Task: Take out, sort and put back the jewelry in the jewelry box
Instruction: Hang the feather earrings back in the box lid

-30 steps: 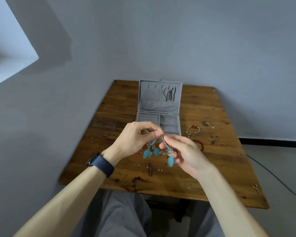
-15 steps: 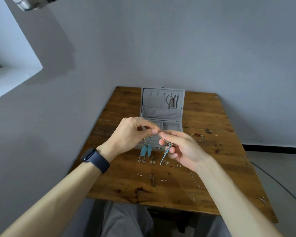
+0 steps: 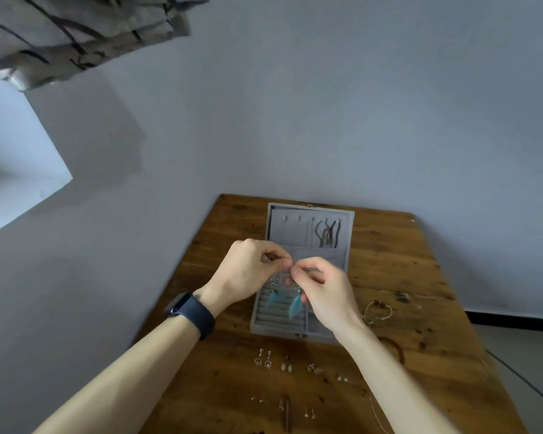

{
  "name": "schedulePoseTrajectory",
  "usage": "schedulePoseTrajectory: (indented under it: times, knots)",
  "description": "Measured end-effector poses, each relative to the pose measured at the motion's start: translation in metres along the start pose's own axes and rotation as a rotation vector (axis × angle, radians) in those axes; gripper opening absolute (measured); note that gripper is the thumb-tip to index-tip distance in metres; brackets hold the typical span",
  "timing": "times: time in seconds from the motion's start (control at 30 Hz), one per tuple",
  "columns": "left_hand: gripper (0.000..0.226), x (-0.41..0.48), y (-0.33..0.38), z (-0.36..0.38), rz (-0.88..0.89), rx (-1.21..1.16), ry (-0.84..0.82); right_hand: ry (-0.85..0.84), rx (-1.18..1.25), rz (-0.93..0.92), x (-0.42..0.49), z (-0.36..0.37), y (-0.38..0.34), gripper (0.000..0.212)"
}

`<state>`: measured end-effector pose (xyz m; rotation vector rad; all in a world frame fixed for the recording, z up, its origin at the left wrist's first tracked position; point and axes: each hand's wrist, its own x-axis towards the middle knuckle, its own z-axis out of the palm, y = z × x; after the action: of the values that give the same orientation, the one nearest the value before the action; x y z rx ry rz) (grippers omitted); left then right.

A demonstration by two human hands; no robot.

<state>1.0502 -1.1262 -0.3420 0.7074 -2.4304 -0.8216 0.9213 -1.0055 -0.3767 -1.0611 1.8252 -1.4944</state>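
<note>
Pale grey wall behind, worn wooden table (image 3: 389, 267) below, grey jewelry box (image 3: 350, 220) lying open at mid-table, lid flat toward the wall. Up above the box: left hand (image 3: 251, 270) and right hand (image 3: 323, 289), fingertips together, pinching the hooks of the blue feather earrings (image 3: 295, 306), apparently one hook per hand. Feathers dangling side by side, long axis vertical, right over the ring rolls (image 3: 279, 317) in the tray's left half. Box directly beneath the hands, so probably only a short drop needed; neither hand clearly nearer. Laid out in rows near the front edge: small earring pairs (image 3: 264, 361). Off to the right, a bracelet (image 3: 376, 311). Dark watch (image 3: 195, 313) on the left wrist. No brand, label or writing readable anywhere.
</note>
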Motion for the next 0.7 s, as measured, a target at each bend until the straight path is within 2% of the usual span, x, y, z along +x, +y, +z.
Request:
schedulePoseTrajectory:
  times: [0.17, 0.33, 0.43, 0.57, 0.63, 0.7]
  knots:
    - [0.012, 0.039, -0.019, -0.005, -0.046, 0.079, -0.011, -0.017, -0.173, -0.074, 0.041, 0.003, 0.005, 0.013]
    - [0.019, 0.077, -0.037, -0.010, -0.091, 0.069, -0.014, -0.007, -0.100, -0.010, 0.084, 0.007, 0.008, 0.014]
    - [0.048, 0.098, -0.059, -0.010, -0.254, -0.053, 0.044, 0.044, -0.090, 0.044, 0.110, 0.007, 0.009, 0.013]
    - [0.095, 0.120, -0.077, 0.001, -0.494, -0.196, -0.105, 0.083, -0.018, 0.184, 0.139, 0.009, 0.010, 0.012]
    - [0.102, 0.129, -0.085, 0.005, -0.572, -0.278, -0.172, 0.084, 0.019, 0.243, 0.149, 0.012, 0.011, 0.013]
    - [0.097, 0.135, -0.095, 0.008, -0.621, -0.346, -0.221, 0.075, 0.045, 0.293, 0.155, 0.015, 0.011, 0.012]
